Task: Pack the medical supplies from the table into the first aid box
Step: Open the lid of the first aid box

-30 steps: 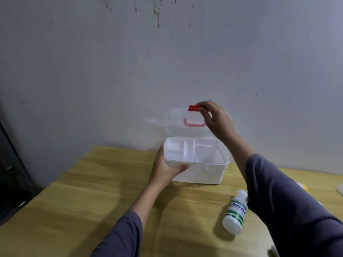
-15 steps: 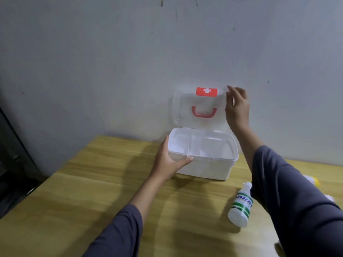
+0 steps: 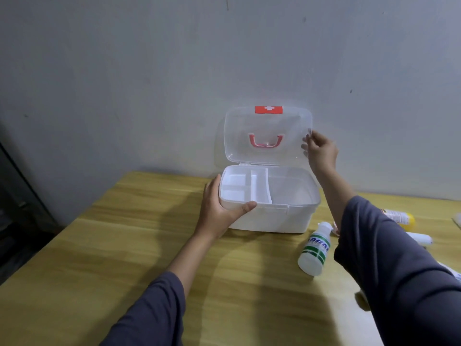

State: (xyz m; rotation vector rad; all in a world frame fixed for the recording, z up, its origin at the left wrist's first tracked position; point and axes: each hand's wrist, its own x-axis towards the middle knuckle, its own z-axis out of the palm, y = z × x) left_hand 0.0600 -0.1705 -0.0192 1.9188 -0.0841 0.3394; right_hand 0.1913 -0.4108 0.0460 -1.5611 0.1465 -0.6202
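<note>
A white first aid box stands at the back of the wooden table, against the wall. Its clear lid, with a red handle and a red cross label, stands upright and open. Inside the box is a white divided tray. My left hand grips the box's front left corner. My right hand holds the lid's right edge. A white bottle with a green label lies on the table to the right of the box. A yellow-capped bottle and a white tube lie further right.
The grey wall rises right behind the box. A dark piece of furniture stands off the table's left edge. More white packaging peeks out behind my right sleeve at the right.
My right hand has swung the lid from half raised to fully upright, then slid from its top to its right edge. My left hand kept hold of the box.
</note>
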